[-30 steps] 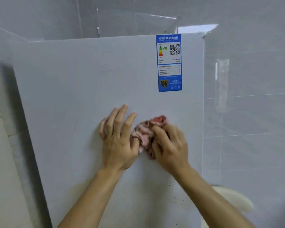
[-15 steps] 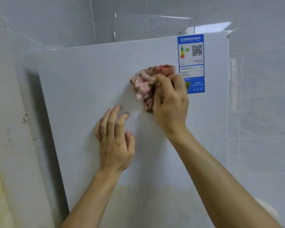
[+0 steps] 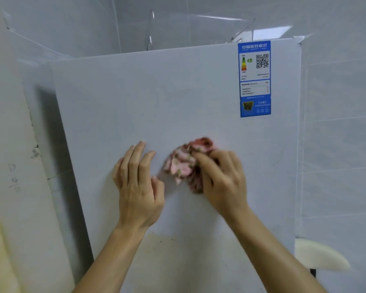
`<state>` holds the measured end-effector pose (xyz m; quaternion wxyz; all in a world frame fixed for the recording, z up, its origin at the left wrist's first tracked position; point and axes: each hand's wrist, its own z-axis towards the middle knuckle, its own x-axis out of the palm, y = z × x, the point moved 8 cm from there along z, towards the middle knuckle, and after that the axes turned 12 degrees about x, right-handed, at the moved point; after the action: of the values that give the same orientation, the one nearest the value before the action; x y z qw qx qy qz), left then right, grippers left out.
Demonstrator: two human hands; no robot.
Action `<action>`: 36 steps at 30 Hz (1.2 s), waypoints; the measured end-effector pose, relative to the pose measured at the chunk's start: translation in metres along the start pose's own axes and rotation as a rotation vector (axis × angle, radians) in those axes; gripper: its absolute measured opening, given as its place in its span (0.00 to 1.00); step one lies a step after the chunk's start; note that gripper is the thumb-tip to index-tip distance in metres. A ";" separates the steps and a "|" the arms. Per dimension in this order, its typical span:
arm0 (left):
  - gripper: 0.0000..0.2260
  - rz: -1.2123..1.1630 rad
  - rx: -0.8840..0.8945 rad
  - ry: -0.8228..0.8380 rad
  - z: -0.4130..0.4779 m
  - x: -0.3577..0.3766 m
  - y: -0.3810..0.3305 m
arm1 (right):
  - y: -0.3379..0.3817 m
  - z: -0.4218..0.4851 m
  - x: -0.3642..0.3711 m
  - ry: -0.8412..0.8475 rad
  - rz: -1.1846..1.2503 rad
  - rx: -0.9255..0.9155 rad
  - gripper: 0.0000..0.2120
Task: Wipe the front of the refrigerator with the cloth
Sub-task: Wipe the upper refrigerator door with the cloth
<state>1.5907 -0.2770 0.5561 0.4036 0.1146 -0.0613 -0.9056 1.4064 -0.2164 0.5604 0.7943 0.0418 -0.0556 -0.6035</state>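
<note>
The right hand (image 3: 222, 180) squeezes the cloth (image 3: 181, 166) on the refrigerator (image 3: 135, 102), the left hand (image 3: 138, 187) rests flat, fingers (image 3: 135, 157) straight; next, wipe the dirty spots (image 3: 167, 242) below.

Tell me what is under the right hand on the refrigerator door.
A bunched pink cloth, which the right hand grips against the refrigerator door. The door surface beneath cloth and hand is covered and cannot be seen.
</note>
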 end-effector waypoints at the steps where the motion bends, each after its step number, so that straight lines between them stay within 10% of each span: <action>1: 0.27 -0.009 0.015 -0.002 0.002 0.002 -0.004 | -0.010 0.015 -0.007 -0.052 -0.011 0.046 0.11; 6: 0.26 -0.059 0.065 -0.019 0.015 0.013 -0.029 | -0.074 0.044 -0.042 -0.243 0.023 0.412 0.16; 17: 0.25 0.009 0.025 -0.090 0.019 0.023 -0.046 | -0.063 -0.110 -0.031 0.125 -0.107 -0.035 0.12; 28: 0.28 0.020 0.062 -0.040 0.035 0.041 -0.084 | -0.142 0.107 -0.079 -0.280 0.027 0.464 0.15; 36: 0.30 0.007 0.007 -0.044 0.036 0.043 -0.092 | -0.154 -0.043 -0.081 -0.133 0.012 0.448 0.15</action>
<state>1.4871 -0.2473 0.5654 0.4049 0.0960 -0.0738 -0.9063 1.2443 -0.1797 0.4943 0.7635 0.1769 -0.2405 -0.5727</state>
